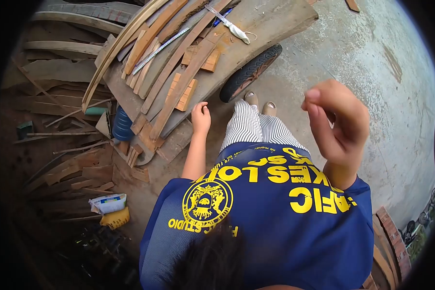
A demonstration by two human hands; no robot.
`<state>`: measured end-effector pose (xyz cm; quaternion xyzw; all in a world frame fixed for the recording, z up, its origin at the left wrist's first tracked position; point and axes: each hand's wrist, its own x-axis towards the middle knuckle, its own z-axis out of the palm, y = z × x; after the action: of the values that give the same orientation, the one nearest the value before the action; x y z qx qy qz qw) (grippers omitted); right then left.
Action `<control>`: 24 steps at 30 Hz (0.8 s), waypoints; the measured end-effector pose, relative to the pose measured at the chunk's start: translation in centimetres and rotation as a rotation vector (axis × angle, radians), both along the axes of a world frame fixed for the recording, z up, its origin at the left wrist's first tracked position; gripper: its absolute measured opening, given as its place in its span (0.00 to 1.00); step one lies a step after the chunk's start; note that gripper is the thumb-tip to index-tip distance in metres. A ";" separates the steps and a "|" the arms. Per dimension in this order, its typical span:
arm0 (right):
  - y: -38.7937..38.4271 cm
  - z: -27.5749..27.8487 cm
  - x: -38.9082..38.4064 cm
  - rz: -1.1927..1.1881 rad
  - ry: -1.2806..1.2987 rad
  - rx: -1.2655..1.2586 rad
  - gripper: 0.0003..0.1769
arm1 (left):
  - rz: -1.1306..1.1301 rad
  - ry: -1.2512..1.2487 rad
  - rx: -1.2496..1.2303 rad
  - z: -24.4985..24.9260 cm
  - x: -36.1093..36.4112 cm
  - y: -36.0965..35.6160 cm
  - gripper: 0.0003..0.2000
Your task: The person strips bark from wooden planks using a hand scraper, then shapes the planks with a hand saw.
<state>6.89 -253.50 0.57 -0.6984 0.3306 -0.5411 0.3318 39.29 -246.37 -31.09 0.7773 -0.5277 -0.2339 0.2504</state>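
Observation:
My right hand [337, 123] is raised in front of my chest, its fingers curled in toward the thumb, and nothing shows in it. Lower and further left, my left hand [201, 117] hangs beside a stack of wood with its fingers bent in; no object is visible in it. Nearest to it are a long narrow wooden strip [188, 79] and a short notched wood block [184, 92]. A white measuring strip [160, 51] lies across the boards. Further back rest a white plastic wrapper with a string [236, 32] and a blue pen [221, 18].
A black-tyred wheel [251, 72] stands under the wide board [270, 21], close to my feet. Curved planks [72, 47] and scrap wood fill the left side. A blue ribbed container [123, 124] and a white-and-yellow bag [110, 209] sit there. Concrete floor [382, 96] spreads to the right.

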 end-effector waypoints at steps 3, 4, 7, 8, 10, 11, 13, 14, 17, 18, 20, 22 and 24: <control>-7.1 -7.3 0.3 -0.076 0.409 0.526 0.11 | 0.055 -0.045 -0.064 -0.2 1.8 -6.5 0.08; -9.0 -10.0 0.7 -0.098 0.555 0.643 0.11 | 0.058 -0.094 -0.118 -0.4 2.4 -9.2 0.09; -13.5 -17.2 2.9 -0.075 0.596 0.705 0.09 | 0.086 -0.166 -0.166 -1.6 3.4 -16.7 0.09; -15.5 -19.0 3.8 -0.054 0.612 0.755 0.10 | 0.098 -0.202 -0.168 -2.2 3.6 -19.2 0.10; -19.4 -23.1 6.0 -0.018 0.640 0.806 0.11 | 0.173 -0.244 -0.138 -4.6 3.6 -23.4 0.12; -21.3 -25.4 7.2 -0.035 0.664 0.776 0.11 | 0.233 -0.294 -0.111 -5.6 3.4 -24.4 0.14; -23.9 -30.0 9.4 -0.034 0.702 0.762 0.11 | 0.267 -0.360 -0.011 -6.2 2.5 -25.0 0.15; -25.2 -32.2 10.7 -0.099 0.777 0.702 0.13 | 0.286 -0.427 0.064 -6.1 2.0 -25.5 0.17; -28.2 -35.5 13.8 -0.173 0.951 0.639 0.18 | 0.298 -0.524 0.098 -6.5 1.8 -26.4 0.21; -28.5 -36.3 14.6 -0.187 1.041 0.641 0.20 | 0.307 -0.561 0.071 -6.8 1.8 -26.1 0.23; -29.0 -37.5 15.4 -0.152 1.084 0.684 0.20 | 0.309 -0.590 0.067 -7.3 1.9 -26.0 0.23; -29.6 -38.4 15.3 -0.110 1.027 0.886 0.19 | 0.295 -0.617 0.057 -7.1 2.1 -26.4 0.23; -28.8 -38.3 14.2 -0.024 0.961 0.820 0.19 | 0.259 -0.563 0.108 -6.8 2.1 -26.3 0.21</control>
<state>21.08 -282.26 -37.70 -0.6760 0.6310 0.0001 0.3807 41.39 -272.67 -37.92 0.8844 -0.4597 -0.0035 0.0807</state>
